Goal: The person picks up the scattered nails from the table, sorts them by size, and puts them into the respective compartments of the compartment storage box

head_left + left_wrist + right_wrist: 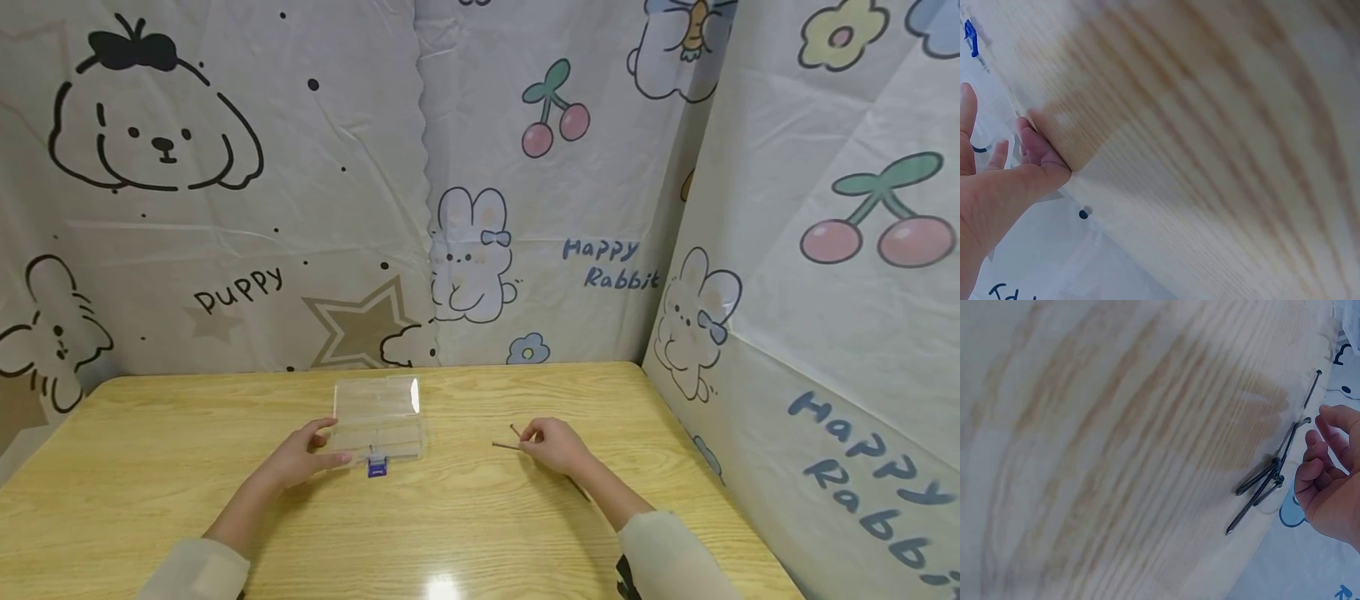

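Observation:
A clear plastic box (401,440) stands on the wooden table with its lid (375,397) raised at the back. On its front side is a blue clasp (377,467), also visible at the left wrist view's upper left. My left hand (300,454) is at the box's left side, thumb and fingers spread around the near left corner. Several dark nails (1259,499) lie loosely crossed on the table. Right beside them is my right hand (1334,475), its fingers bent and a gap showing between thumb and fingers. From the head view, it covers part of the nails.
The wooden table (450,525) ends at a back edge against a printed cloth (360,208) hanging behind it. Another printed cloth (847,333) hangs along the right side. A bright reflection falls on the tabletop near the front.

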Tool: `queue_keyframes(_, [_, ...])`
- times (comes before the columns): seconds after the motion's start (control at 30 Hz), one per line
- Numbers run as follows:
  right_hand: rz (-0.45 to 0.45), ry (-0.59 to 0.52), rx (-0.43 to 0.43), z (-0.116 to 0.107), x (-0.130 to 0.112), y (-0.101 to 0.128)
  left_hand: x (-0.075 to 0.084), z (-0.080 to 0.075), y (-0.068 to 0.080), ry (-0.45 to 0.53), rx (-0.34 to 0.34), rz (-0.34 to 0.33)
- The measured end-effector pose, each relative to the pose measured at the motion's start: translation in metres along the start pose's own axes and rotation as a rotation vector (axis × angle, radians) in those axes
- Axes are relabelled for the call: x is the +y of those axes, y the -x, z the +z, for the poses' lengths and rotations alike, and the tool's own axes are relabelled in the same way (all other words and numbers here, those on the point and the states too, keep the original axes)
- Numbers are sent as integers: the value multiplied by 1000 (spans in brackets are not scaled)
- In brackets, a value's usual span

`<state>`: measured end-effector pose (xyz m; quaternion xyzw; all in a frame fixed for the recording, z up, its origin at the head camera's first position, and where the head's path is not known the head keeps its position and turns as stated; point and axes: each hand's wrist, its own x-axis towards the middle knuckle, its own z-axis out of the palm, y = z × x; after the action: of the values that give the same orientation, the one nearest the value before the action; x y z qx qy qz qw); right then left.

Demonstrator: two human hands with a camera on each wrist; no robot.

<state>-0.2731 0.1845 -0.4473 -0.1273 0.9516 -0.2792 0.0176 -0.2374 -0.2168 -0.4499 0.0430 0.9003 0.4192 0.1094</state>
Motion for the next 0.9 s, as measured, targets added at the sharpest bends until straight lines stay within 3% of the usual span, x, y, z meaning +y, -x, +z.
queue_keyframes(0.9, [61, -15, 8, 5, 13, 2, 0, 1, 0, 28, -9, -4])
